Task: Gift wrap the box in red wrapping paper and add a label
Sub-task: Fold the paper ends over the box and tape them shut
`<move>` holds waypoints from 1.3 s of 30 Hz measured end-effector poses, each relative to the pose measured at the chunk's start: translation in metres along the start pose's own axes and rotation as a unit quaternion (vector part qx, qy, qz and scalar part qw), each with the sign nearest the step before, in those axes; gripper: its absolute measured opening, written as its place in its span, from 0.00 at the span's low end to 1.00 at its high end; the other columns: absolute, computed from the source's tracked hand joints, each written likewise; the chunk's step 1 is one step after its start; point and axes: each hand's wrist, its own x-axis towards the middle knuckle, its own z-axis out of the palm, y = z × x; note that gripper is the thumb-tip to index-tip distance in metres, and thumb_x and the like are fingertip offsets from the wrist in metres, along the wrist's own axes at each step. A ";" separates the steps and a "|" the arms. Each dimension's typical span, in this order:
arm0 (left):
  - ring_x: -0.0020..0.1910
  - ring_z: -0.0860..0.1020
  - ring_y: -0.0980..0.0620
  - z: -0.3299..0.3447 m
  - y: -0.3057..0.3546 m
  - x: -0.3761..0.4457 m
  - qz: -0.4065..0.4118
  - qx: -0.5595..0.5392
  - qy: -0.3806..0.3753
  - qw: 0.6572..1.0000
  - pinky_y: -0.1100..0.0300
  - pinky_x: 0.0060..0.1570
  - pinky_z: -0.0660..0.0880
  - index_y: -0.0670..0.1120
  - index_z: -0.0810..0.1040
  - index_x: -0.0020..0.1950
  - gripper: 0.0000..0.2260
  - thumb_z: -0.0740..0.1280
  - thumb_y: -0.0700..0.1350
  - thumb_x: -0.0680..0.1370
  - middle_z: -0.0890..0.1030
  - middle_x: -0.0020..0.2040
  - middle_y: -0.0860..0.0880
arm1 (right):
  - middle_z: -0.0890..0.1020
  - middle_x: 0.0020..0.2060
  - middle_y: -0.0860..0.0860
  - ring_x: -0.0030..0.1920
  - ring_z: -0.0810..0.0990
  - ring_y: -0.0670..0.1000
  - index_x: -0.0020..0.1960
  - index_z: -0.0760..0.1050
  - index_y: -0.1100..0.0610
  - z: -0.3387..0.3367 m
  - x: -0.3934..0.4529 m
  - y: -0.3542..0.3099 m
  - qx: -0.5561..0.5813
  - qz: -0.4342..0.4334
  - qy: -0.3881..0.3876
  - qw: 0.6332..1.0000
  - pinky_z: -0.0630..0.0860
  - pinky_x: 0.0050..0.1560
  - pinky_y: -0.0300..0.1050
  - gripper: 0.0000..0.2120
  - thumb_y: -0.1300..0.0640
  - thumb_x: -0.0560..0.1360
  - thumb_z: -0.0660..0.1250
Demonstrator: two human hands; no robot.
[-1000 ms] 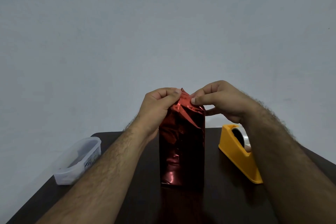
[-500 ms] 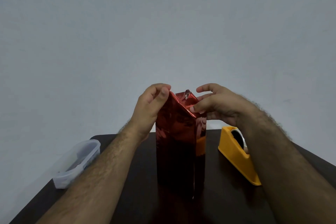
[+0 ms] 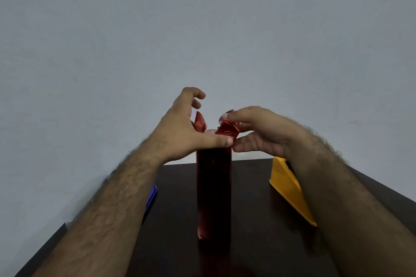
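Nearest the camera, two bare forearms reach in over a dark table (image 3: 247, 243), meeting at the top of the box (image 3: 213, 189), which stands upright on its short end in the middle of the tabletop, its tall sides already covered in glossy red wrapping paper (image 3: 213, 164). Standing it on end puts the unfinished top at working height, which looks like the reason for the pose. The left hand (image 3: 189, 132) lays its thumb across the near top edge, apparently pinning a folded-in panel flat, while its fingers arch loosely above, grasping nothing; a red paper flap (image 3: 199, 122) sticks up just behind the palm. The right hand (image 3: 258, 132) pinches the opposite flap (image 3: 227, 128) between fingertips and thumb, probably creasing it before folding it down over the end. To the right, partly behind the right forearm, sits a yellow tape dispenser (image 3: 288, 189), within easy reach for sealing. A blue edge (image 3: 151, 198) peeks out beside the left forearm; what it belongs to cannot be told. Farthest back is a plain grey wall (image 3: 202, 29). No label, brand or readable writing shows anywhere.
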 end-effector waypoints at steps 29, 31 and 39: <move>0.55 0.86 0.50 0.015 -0.037 0.015 -0.067 -0.185 0.109 0.974 0.49 0.56 0.84 0.48 0.85 0.47 0.18 0.80 0.61 0.70 0.87 0.53 0.51 | 0.90 0.46 0.51 0.50 0.89 0.51 0.53 0.86 0.56 0.014 0.021 0.028 -0.108 -0.157 0.063 0.980 0.83 0.61 0.52 0.13 0.58 0.70 0.82; 0.57 0.84 0.55 0.013 -0.033 0.014 -0.048 -0.174 0.116 0.977 0.49 0.61 0.82 0.45 0.86 0.43 0.16 0.81 0.57 0.71 0.84 0.55 0.53 | 0.89 0.46 0.53 0.49 0.89 0.52 0.51 0.87 0.58 0.014 0.021 0.028 -0.109 -0.159 0.062 0.979 0.83 0.60 0.52 0.10 0.58 0.71 0.82; 0.62 0.83 0.59 0.013 -0.019 0.015 -0.057 -0.242 0.097 0.964 0.49 0.62 0.82 0.46 0.90 0.41 0.04 0.81 0.43 0.76 0.82 0.63 0.59 | 0.87 0.40 0.55 0.42 0.85 0.53 0.38 0.83 0.58 0.017 0.022 0.026 -0.117 -0.154 0.041 0.980 0.80 0.54 0.50 0.14 0.52 0.79 0.74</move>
